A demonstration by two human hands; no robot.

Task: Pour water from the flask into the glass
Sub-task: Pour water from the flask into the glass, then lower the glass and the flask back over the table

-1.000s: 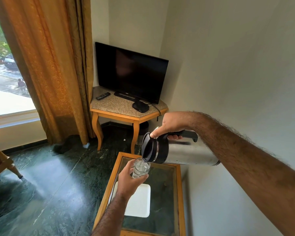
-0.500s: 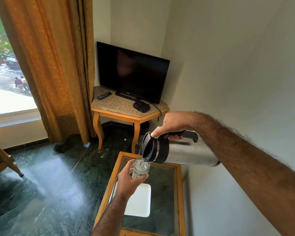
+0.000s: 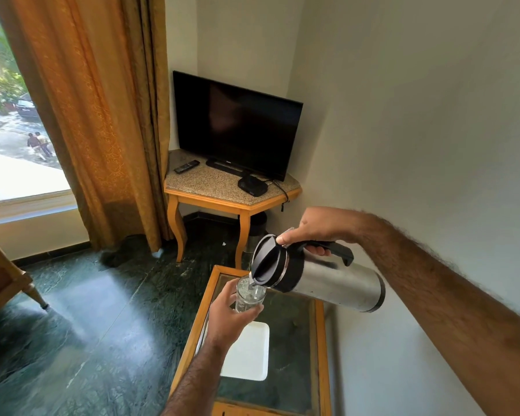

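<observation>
Head view: left hand [image 3: 227,316] hides glass [image 3: 249,297] base

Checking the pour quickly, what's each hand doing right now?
Left hand: closed around the glass.
Right hand: closed on the handle of the tilted flask.
</observation>
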